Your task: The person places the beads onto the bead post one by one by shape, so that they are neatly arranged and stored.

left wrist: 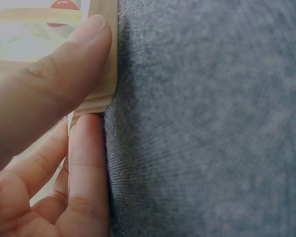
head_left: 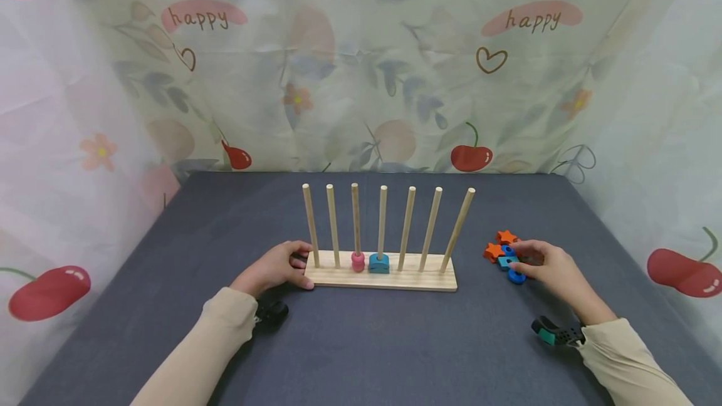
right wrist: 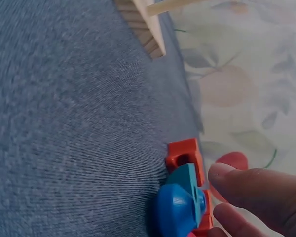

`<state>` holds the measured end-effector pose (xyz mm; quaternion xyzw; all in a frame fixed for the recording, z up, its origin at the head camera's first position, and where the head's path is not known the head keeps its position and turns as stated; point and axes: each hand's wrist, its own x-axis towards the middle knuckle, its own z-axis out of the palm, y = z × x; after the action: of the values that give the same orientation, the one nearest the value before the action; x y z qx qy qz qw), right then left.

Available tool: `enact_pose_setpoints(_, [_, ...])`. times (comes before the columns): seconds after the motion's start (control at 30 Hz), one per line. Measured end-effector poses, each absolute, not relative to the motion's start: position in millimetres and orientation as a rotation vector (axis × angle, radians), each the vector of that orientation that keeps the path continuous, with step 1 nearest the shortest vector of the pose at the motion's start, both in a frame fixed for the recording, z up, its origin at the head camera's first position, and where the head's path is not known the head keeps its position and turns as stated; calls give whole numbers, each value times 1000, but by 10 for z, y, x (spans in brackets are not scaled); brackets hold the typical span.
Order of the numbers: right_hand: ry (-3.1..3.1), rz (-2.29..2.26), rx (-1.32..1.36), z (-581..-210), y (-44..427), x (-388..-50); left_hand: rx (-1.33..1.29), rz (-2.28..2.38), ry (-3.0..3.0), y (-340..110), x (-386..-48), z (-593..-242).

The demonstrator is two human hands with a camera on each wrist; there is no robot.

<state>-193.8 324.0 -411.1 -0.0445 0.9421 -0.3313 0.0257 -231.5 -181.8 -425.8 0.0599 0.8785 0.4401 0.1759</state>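
A wooden base (head_left: pixel 389 281) with several upright pegs stands mid-table, also visible in the right wrist view (right wrist: pixel 144 30). A pink piece (head_left: pixel 358 262) sits on its third peg from the left, a teal piece (head_left: pixel 379 264) on the fourth. My left hand (head_left: pixel 280 264) grips the base's left end; in the left wrist view my left hand (left wrist: pixel 49 108) has its thumb over the base (left wrist: pixel 106 74) and fingers against its end. My right hand (head_left: pixel 555 271) is over loose pieces, thumb and fingers apart beside a teal piece (head_left: pixel 506 262) and a blue piece (head_left: pixel 516 277).
Orange star pieces (head_left: pixel 493 251) lie at the left and far side of the loose group, right of the base. The dark cloth-covered table (head_left: pixel 372 349) meets a patterned curtain (head_left: pixel 361 111) at the back, with more curtain at both sides.
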Motion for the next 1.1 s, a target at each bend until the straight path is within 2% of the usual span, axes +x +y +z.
enact_pose_setpoints(0.73, [2964, -881, -83, -4237, 3096, -2075, 185, 1251, 2490, -1824, -2320, -4275])
enact_pose_setpoints(1.1, [2981, -877, -140, -4096, 3092, -2020, 194, 1259, 2481, -1825, -2315, -4264])
